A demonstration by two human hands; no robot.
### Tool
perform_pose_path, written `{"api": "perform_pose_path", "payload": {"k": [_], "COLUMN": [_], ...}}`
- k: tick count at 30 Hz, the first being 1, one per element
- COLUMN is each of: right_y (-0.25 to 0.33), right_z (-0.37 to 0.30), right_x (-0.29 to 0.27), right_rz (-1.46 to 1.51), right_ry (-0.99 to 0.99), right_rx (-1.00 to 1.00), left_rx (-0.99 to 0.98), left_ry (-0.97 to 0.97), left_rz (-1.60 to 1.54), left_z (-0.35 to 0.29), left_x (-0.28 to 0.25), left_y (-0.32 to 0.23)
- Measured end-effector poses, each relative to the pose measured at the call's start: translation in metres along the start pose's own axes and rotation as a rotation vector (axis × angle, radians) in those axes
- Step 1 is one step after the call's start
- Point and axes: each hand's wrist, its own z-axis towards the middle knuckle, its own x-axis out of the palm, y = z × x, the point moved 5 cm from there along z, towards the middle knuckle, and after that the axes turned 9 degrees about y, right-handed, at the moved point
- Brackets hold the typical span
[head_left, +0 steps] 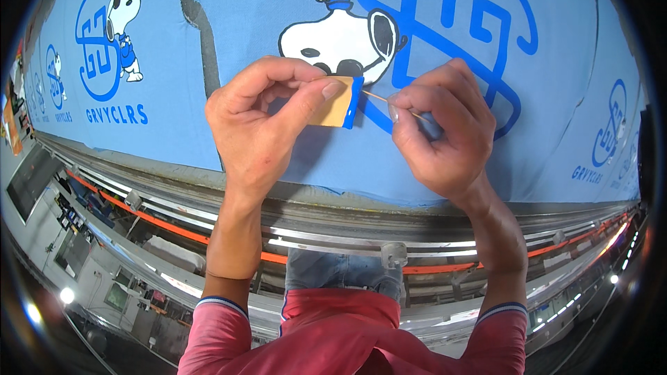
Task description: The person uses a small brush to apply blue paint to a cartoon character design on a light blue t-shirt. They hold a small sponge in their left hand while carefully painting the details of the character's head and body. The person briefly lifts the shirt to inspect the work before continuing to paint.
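Between thumb and fingers, my left hand (pixel 260 114) pinches a small tan rectangular card (pixel 332 110) whose right edge is coated in wet-looking blue paint (pixel 353 103). My right hand (pixel 445 125) is closed on a thin wooden stick (pixel 376 96), like a toothpick. The stick's tip points left and reaches the blue edge of the card; whether it touches cannot be told. Both hands hover over light blue fabric (pixel 278 0) printed with a white cartoon dog (pixel 326 40) and a dark blue looped emblem (pixel 417 24). The dog print lies just beyond the card.
More fabric pieces with the same dog-and-emblem print (pixel 104 45) lie to the left and right. A dark gap (pixel 201 42) separates two pieces. Along the near table edge run metal rails (pixel 326 239) and an orange strip (pixel 167 222), close to my body.
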Motion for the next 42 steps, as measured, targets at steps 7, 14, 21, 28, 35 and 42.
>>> {"api": "perform_pose_path", "payload": {"k": [7,14,21,28,35,42], "right_y": [-0.001,-0.004,-0.023,-0.035,-0.038,-0.041], "right_z": [0.0,0.005,0.025,0.053,0.062,0.061], "right_x": [-0.001,-0.028,-0.045,-0.05,-0.045,-0.041], "right_rz": [0.011,0.074,-0.076,-0.154,-0.227,-0.237], "right_ry": [-0.002,-0.048,0.099,0.306,0.369,0.378], "right_rx": [-0.007,0.027,0.033,-0.148,-0.197,-0.209], "left_rx": [0.006,-0.059,-0.015,-0.034,-0.014,-0.028], "left_ry": [-0.001,0.003,-0.035,-0.03,-0.025,-0.022], "left_rz": [-0.004,-0.046,0.028,0.03,0.035,0.053], "left_z": [0.001,-0.001,0.003,0.001,0.002,0.003], "left_x": [0.0,0.001,0.001,-0.001,-0.002,-0.002], "left_y": [0.0,0.0,-0.001,0.0,0.001,0.0]}}
